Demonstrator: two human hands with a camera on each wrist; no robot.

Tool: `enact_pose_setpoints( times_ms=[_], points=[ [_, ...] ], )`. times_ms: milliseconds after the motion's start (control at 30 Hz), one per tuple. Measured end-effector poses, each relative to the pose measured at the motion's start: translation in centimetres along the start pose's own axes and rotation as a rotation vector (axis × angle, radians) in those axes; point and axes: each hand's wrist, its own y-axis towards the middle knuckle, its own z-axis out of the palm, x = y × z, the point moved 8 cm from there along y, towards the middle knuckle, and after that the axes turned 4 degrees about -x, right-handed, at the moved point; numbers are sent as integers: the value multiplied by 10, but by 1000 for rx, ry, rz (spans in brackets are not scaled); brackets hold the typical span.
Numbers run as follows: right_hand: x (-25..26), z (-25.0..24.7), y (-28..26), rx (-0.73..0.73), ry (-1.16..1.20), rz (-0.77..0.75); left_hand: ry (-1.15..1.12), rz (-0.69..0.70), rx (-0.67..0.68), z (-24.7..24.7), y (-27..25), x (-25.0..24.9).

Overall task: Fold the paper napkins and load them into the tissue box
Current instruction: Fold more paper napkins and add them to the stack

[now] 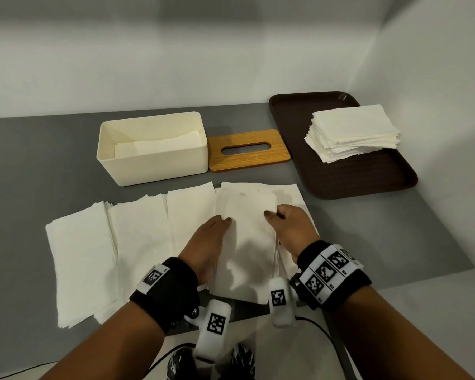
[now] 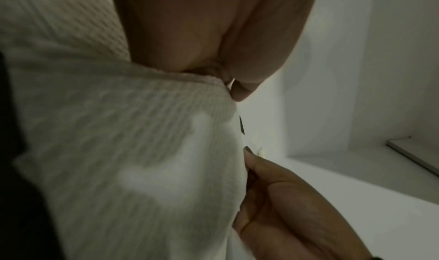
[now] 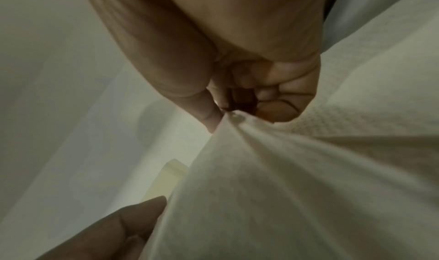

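Note:
A white folded napkin [image 1: 247, 237] is held between both hands at the middle of the table, above a row of flat napkins [image 1: 137, 229]. My left hand [image 1: 225, 220] pinches its left edge, thumb on top. My right hand [image 1: 272, 215] pinches the right edge with curled fingers. In the right wrist view the right hand [image 3: 221, 114] gathers the napkin [image 3: 285, 179] into creases at the pinch. The left wrist view shows the left hand [image 2: 235, 91] on the napkin [image 2: 142, 132]. The cream tissue box [image 1: 159, 165] stands open behind, with folded napkins inside.
A wooden lid [image 1: 217, 157] with an oval slot lies right of the box. A dark brown tray [image 1: 368, 176] at the back right carries a stack of napkins [image 1: 351, 133]. White walls close in behind and on the right. Cables hang below the near table edge.

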Motion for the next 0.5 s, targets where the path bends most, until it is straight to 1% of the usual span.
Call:
enact_pose_setpoints(
  times_ms=[67, 167, 267, 333, 400, 500],
  points=[
    [5, 1, 0, 5, -9, -27, 26, 1, -39, -3, 0, -2],
    [6, 5, -3, 17, -4, -23, 30, 36, -90, -5, -2, -14],
    [8, 10, -5, 57, 90, -20, 50, 83, -69, 1, -4, -23],
    [6, 13, -5, 55, 145, -3, 35, 102, -83, 0, -2, -23],
    [6, 11, -4, 13, 203, -29, 9, 138, -111, -2, 2, -24],
    [3, -5, 1, -129, 236, -92, -47, 159, -97, -1, 3, -26]
  ],
)
